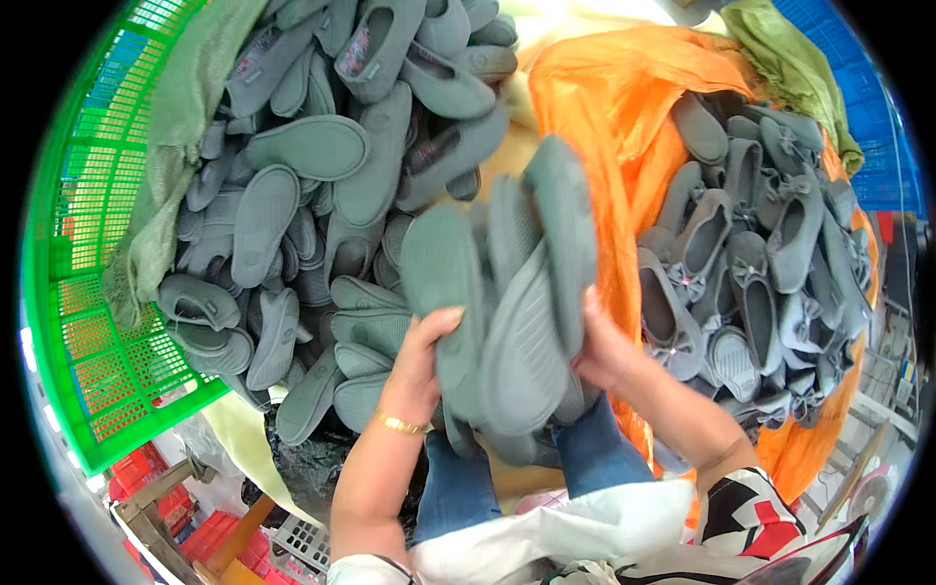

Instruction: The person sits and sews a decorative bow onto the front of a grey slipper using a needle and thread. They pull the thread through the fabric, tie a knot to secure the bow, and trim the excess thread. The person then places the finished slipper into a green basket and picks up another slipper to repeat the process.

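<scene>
Leftmost, a green basket [88,234] stands beside a heap of plain grey shoes [268,219]; next, the left hand [424,353] grips the near-left edge of a bundle of grey shoes [526,361], thumb on a sole. Bundle held centrally above the lap, long axes roughly upright, pointing away from the wearer, middle shoe leaning right; toe ends uncertain. Right hand [603,343] clamps its right side, fingers partly hidden, beside an orange sack [595,107] and bow-trimmed shoes [702,234].

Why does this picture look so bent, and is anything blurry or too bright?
In the head view, the fisheye lens bows the green basket and leaves dark corners; in that view, the held shoes look slightly smeared, probably from movement, and the top edge glares nearly white above the orange sack.
</scene>
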`<action>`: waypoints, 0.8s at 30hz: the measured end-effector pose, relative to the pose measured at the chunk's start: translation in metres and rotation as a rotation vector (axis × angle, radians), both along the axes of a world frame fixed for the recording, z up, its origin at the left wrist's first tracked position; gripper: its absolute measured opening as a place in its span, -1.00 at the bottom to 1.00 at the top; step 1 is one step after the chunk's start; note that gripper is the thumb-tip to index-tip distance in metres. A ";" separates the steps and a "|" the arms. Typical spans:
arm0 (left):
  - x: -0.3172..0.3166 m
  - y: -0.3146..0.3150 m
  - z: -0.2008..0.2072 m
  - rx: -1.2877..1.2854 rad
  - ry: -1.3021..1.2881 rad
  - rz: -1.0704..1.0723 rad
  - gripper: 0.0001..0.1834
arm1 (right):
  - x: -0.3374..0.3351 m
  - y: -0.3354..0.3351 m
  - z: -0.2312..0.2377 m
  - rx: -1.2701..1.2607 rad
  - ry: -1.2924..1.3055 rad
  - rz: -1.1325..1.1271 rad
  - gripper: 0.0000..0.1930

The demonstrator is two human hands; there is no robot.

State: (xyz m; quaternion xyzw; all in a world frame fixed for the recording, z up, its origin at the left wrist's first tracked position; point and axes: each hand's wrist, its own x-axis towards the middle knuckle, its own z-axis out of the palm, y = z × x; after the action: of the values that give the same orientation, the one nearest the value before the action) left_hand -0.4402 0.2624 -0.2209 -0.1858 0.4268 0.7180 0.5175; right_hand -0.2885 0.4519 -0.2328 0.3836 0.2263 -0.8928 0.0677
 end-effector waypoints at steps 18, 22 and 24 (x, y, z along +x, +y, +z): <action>0.112 -0.214 -0.104 -0.946 0.644 -0.621 -0.26 | 0.008 -0.106 0.004 1.172 0.124 1.129 -0.05; 0.100 -0.227 -0.089 -0.750 0.427 -0.643 -0.32 | 0.041 -0.126 -0.006 1.281 0.064 1.113 0.03; 0.080 -0.226 -0.060 -0.682 0.417 -0.687 -0.40 | 0.046 -0.117 0.002 1.259 0.075 1.105 0.00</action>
State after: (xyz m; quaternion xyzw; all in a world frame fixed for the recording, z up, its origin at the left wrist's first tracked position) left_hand -0.3597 0.0363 -0.2805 -0.0462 0.7665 0.3489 0.5372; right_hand -0.2429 0.3347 -0.2308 0.1535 0.8400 -0.4501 0.2612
